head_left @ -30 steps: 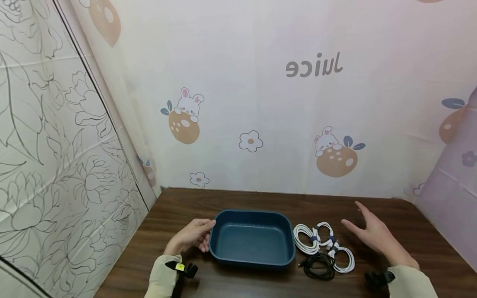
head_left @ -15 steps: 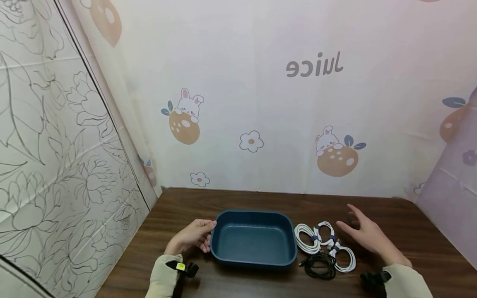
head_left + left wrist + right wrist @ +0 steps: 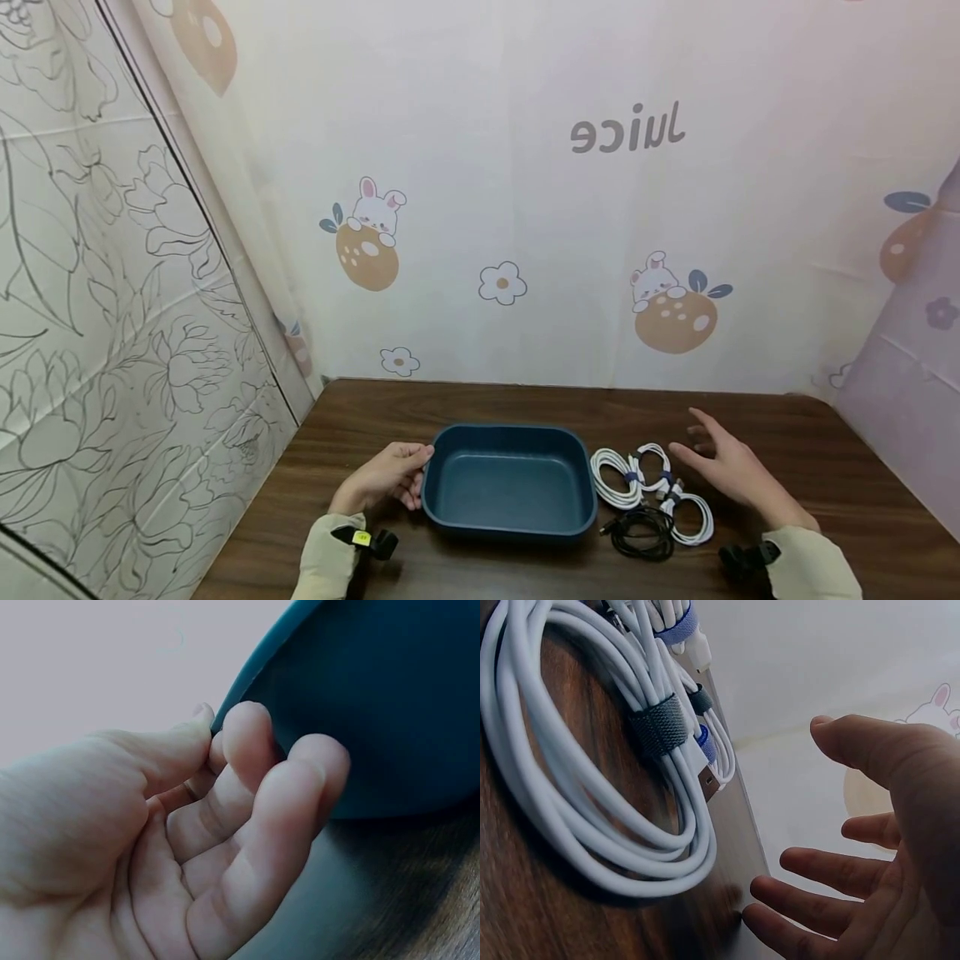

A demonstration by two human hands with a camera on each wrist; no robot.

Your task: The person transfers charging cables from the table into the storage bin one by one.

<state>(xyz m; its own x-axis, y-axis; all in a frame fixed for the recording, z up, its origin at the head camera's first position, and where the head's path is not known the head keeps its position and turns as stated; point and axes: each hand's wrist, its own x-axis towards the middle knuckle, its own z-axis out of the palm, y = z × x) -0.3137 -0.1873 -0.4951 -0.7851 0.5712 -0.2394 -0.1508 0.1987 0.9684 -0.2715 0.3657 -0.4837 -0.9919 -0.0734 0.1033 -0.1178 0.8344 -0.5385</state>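
A dark teal rectangular tray (image 3: 510, 487) rests on the table, its inside bare. My left hand (image 3: 386, 477) pinches the tray's left rim, thumb on top and fingers curled against the outer wall, as the left wrist view shows of the tray wall (image 3: 397, 712). Just right of the tray lie bundled white cables (image 3: 615, 483), a smaller white cable coil (image 3: 696, 533) and a black cable coil (image 3: 641, 535). My right hand (image 3: 727, 467) hovers right of the cables, fingers spread and holding nothing. In the right wrist view, a dark strap (image 3: 660, 727) binds the nearest white coil (image 3: 592, 840).
The brown wooden table (image 3: 480, 575) ends at a patterned curtain (image 3: 480, 208) behind. Another curtain (image 3: 135, 333) with flower outlines hangs along the left side. Dark wrist-camera mounts sit on both wrists.
My right hand has moved left, closer to the white cables. My left hand keeps its pinch on the tray rim, and the tray and cables have stayed in place.
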